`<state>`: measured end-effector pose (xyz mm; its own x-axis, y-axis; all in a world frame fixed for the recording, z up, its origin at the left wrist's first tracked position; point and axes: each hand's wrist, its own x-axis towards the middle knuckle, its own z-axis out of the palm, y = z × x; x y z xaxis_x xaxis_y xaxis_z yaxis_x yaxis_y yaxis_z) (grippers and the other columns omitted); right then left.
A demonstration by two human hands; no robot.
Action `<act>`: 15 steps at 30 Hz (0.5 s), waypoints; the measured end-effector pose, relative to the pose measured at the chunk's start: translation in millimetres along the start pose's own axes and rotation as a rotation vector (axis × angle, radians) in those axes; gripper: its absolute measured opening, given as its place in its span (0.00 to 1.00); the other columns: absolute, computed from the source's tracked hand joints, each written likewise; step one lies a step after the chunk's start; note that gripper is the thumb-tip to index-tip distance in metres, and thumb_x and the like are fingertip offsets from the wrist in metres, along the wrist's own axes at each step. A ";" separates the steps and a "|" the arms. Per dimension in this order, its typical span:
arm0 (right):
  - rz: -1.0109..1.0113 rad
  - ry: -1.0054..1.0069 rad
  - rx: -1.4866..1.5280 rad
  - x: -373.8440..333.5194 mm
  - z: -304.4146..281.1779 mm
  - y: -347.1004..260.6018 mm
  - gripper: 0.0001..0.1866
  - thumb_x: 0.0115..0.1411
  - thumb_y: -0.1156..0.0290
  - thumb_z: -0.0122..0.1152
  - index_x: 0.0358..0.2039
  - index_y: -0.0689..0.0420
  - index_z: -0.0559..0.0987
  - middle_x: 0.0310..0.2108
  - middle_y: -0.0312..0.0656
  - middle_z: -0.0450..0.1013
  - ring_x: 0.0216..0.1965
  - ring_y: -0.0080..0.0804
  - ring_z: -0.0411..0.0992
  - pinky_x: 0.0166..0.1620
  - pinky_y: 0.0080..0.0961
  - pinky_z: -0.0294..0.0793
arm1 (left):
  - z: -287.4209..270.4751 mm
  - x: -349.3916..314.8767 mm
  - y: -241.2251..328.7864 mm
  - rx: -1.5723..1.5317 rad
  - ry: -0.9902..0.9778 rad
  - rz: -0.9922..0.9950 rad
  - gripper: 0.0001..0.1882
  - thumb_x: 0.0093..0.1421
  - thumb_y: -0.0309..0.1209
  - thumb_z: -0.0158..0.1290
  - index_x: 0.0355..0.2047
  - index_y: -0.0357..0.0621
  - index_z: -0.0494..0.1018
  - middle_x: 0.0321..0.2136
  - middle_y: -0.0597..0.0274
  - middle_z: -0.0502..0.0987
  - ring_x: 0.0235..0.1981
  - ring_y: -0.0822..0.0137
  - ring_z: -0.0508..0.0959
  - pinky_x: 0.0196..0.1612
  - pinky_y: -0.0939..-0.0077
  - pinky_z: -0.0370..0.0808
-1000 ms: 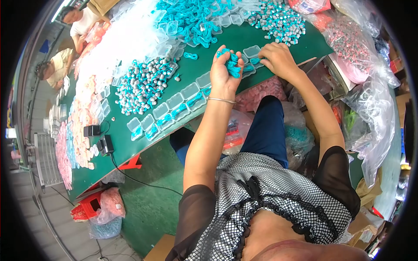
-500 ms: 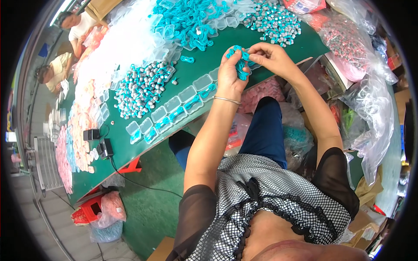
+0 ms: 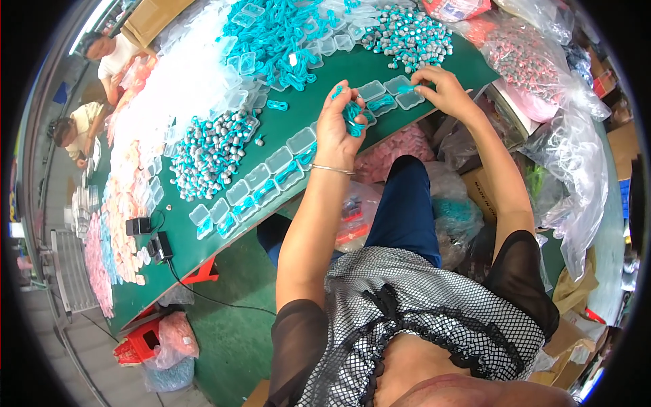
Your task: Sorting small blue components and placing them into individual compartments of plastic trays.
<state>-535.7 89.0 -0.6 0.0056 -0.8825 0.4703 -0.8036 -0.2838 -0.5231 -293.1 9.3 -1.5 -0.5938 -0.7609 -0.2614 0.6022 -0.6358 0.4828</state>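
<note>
My left hand (image 3: 338,129) is closed around a bunch of teal looped cords (image 3: 354,119), held above the green table. To its right, my right hand (image 3: 444,93) pinches a small teal cord piece (image 3: 405,89) over an open clear plastic case (image 3: 409,100) at the right end of a row. Beside that one, another open case (image 3: 381,104) has a teal cord in it. The row continues left past my left hand, with lids raised on the far side, such as this clear lid (image 3: 278,160). Several of these cases hold teal cords.
A heap of teal cords (image 3: 271,51) lies at the back. Piles of small grey-and-teal pieces (image 3: 210,152) (image 3: 407,34) flank it. One loose cord (image 3: 277,105) lies apart. Black adapters (image 3: 160,247) sit near the left edge. Two people work at the far left; plastic bags (image 3: 522,57) crowd the right.
My hands have separated. The right has moved right to the end case with a teal piece, while the left has shifted slightly left and down, keeping its bunch. The view has shifted slightly.
</note>
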 end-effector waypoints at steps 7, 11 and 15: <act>-0.071 -0.040 -0.192 -6.0 6.4 18.1 0.09 0.48 0.72 0.66 0.31 0.54 0.77 0.33 0.36 0.72 0.39 0.37 0.71 0.42 0.34 0.68 | -8.7 -7.0 8.2 0.004 0.008 -0.026 0.15 0.59 0.28 0.56 0.46 0.50 0.69 0.33 0.64 0.74 0.30 0.68 0.75 0.18 0.82 0.67; -0.069 -0.054 -0.284 -3.5 9.8 11.5 0.10 0.47 0.70 0.67 0.32 0.52 0.77 0.35 0.36 0.72 0.42 0.35 0.70 0.43 0.35 0.66 | -16.6 -9.9 14.9 0.009 0.016 -0.008 0.15 0.58 0.27 0.56 0.46 0.50 0.69 0.33 0.64 0.74 0.30 0.68 0.75 0.19 0.81 0.67; -0.128 -0.032 -0.245 2.6 11.2 14.0 0.08 0.45 0.70 0.67 0.28 0.54 0.77 0.33 0.38 0.72 0.41 0.39 0.71 0.42 0.36 0.68 | -16.9 -16.7 24.4 0.012 0.018 0.013 0.16 0.57 0.25 0.56 0.46 0.49 0.69 0.32 0.63 0.74 0.29 0.66 0.76 0.18 0.80 0.68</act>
<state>-540.3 78.6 -14.6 0.1320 -0.8580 0.4965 -0.9153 -0.2977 -0.2712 -259.5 4.4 0.6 -0.5761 -0.7715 -0.2699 0.6031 -0.6241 0.4967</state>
